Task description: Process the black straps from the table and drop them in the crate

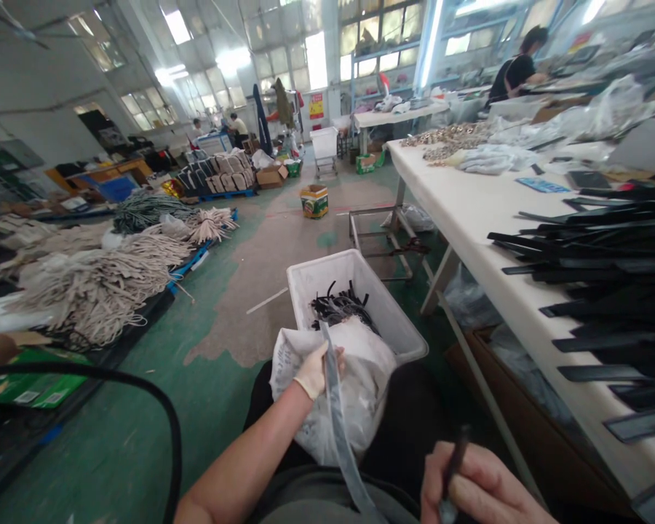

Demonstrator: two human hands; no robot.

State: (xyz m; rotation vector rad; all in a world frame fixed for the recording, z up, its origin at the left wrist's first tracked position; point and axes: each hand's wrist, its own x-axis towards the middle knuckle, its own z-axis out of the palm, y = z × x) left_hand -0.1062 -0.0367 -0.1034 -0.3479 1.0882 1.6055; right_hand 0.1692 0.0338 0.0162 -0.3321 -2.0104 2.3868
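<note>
My left hand (314, 370), in a cream glove, is closed on the upper part of a long grey strap (337, 418). The strap runs down toward my lap, across a white plastic sack (289, 356) with handwriting on it. My right hand (477, 480), ungloved, is at the lower right, its fingers pinching a thin dark stick-like piece (459, 453); its kind is unclear through blur. Beyond the sack, a white tub (398, 320) holds a tangle of black strips (341, 304). The sack overlaps the tub's near side.
To the right, a long white table (442, 193) bears many black straps (589, 291), gloves and plastic bags. A metal frame (385, 244) stands beyond the tub. Bundled beige cords (103, 284) lie on a pallet at left. A person (516, 73) works at the far right.
</note>
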